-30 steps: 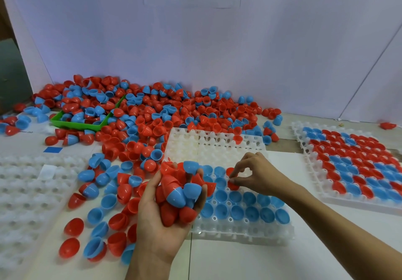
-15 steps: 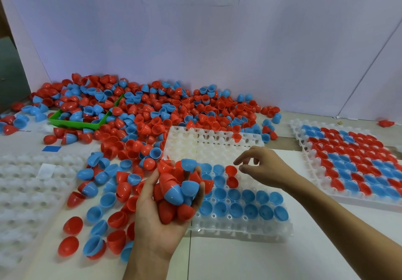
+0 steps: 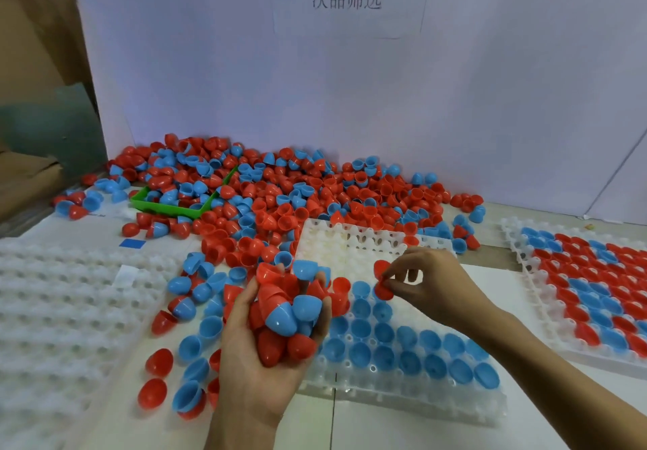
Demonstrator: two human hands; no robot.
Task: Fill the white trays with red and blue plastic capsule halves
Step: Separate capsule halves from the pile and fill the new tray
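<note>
My left hand (image 3: 255, 362) is palm up and cradles a heap of red and blue capsule halves (image 3: 287, 313) over the near-left corner of the middle white tray (image 3: 353, 250). The near rows of that tray are filled with blue halves (image 3: 406, 348), and a few red ones sit above them. My right hand (image 3: 430, 285) hovers over the tray's middle and pinches a red half (image 3: 383, 290) between thumb and fingers. A big loose pile of red and blue halves (image 3: 297, 197) lies behind the tray.
At the right stands a filled tray (image 3: 518, 239) of red and blue halves. White trays (image 3: 52, 309) with bare cells lie at the left. A green bin (image 3: 168, 208) sits in the pile at the back left. Loose halves (image 3: 189, 348) lie beside my left hand. A white wall rises behind.
My right hand, empty half a second ago, now pinches a red half above the tray. The camera has tilted upward. My left hand still cradles its heap.
</note>
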